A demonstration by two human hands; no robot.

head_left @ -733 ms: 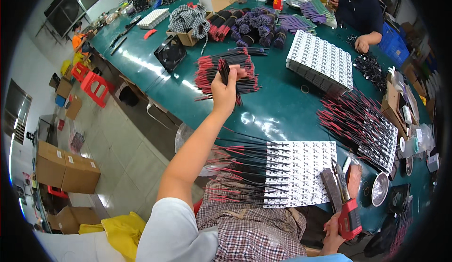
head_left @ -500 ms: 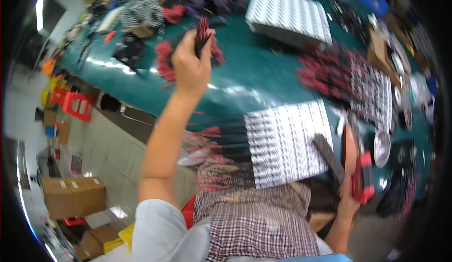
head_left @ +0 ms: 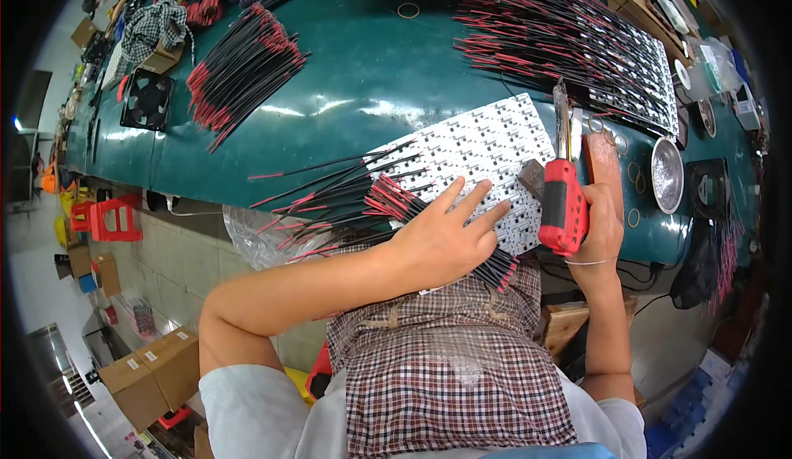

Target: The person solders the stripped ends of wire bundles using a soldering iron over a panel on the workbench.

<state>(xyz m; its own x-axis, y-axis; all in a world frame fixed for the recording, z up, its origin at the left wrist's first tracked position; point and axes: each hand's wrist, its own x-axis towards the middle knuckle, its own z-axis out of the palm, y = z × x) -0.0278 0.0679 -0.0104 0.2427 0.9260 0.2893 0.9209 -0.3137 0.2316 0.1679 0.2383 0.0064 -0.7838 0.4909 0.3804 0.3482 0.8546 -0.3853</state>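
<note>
Left hand [head_left: 452, 235] lies over a bundle of red-tipped black wires [head_left: 391, 200], fingers spread; can't tell from here if it's gripping. Bundle sits across the white board [head_left: 507, 133], at the tabletop [head_left: 355, 67] edge. Right hand [head_left: 601, 232] grasps a red-black soldering gun [head_left: 564, 211], tip pointing away, by the board's right side.

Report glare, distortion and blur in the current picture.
Head view: pale glare streaks the green table; head view: its near edge looks bowed, black rounding the corners; head view: the left hand and red-and-black tool look fairly sharp.
</note>
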